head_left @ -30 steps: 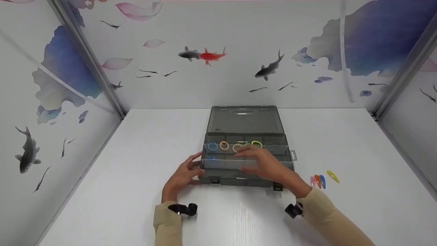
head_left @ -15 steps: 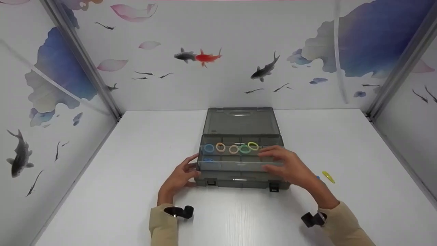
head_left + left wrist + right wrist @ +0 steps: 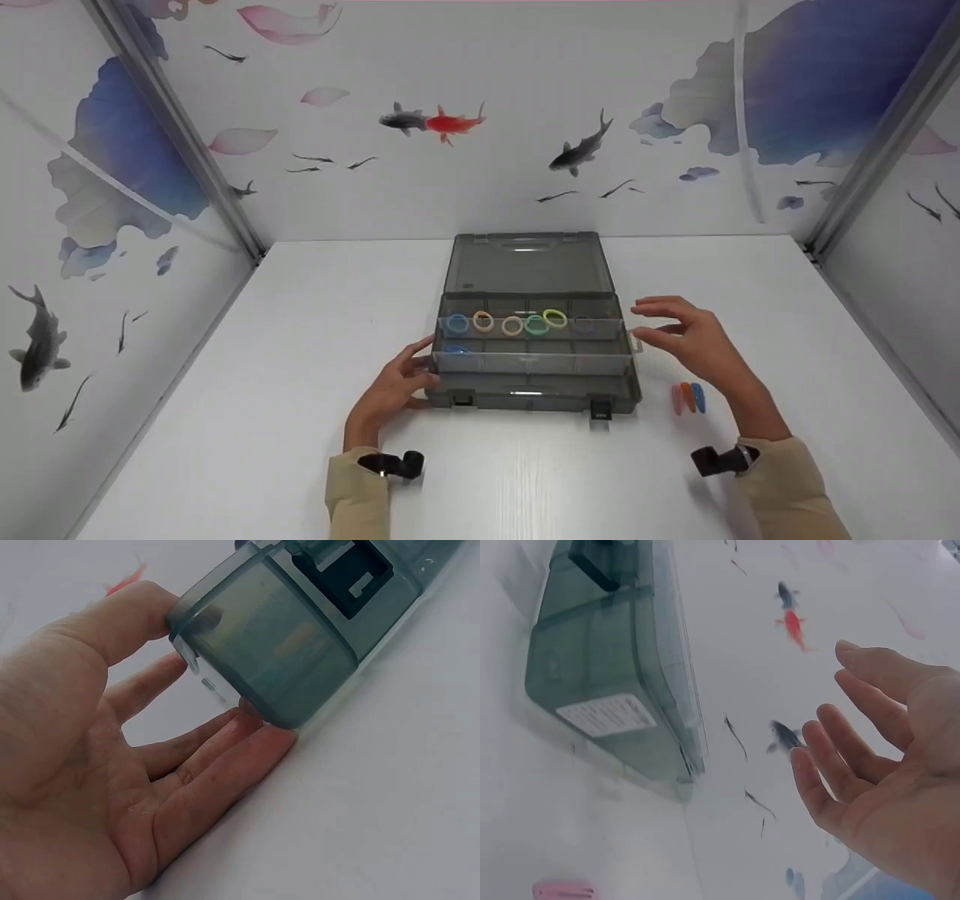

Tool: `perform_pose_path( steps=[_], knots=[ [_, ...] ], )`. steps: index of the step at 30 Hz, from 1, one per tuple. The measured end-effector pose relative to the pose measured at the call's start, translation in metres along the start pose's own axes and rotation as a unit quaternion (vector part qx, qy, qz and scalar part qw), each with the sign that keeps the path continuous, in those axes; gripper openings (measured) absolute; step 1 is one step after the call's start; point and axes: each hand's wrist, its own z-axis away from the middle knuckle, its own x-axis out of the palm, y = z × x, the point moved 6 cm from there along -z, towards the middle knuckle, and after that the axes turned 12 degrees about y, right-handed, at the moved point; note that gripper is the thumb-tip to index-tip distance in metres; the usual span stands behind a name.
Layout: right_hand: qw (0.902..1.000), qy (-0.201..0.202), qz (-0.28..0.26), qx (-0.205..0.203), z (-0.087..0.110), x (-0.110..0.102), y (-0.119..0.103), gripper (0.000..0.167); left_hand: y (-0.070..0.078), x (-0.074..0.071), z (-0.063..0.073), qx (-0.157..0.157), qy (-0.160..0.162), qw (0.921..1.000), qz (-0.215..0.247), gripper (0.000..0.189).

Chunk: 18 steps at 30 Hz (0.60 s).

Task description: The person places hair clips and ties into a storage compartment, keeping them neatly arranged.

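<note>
A grey see-through storage box [image 3: 525,383] lies with its lid raised at the back. At its left front corner my left hand [image 3: 390,386] holds it, thumb near the rim and fingers low on the side in the left wrist view. Several hair ties, among them a yellow one [image 3: 555,319] and a green one [image 3: 536,325], sit in the back row. A small blue item [image 3: 456,350] lies in the middle row. To the right of the box my right hand [image 3: 701,341] hovers with relaxed, parted fingers and nothing in them. Below it lie pink [image 3: 677,399], orange [image 3: 688,397] and blue [image 3: 699,397] hair clips.
The box's front latches hang undone; the right latch [image 3: 601,409] points toward me. A paper label [image 3: 606,715] is stuck on the box's right side. Walls with painted fish [image 3: 454,124] enclose the white table [image 3: 345,300].
My right hand has moved from over the box out to its right side. It now blocks the yellow clip from sight. The left hand has stayed at the box's corner.
</note>
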Motion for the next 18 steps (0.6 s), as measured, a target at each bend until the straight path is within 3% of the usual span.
perform_pose_path(
  steps=[18],
  knots=[
    [0.9893,-0.031,0.025,0.14,0.019,-0.05,0.096,0.064,-0.001,0.002,0.0,-0.005,0.009,0.9999,-0.007,0.072]
  ],
)
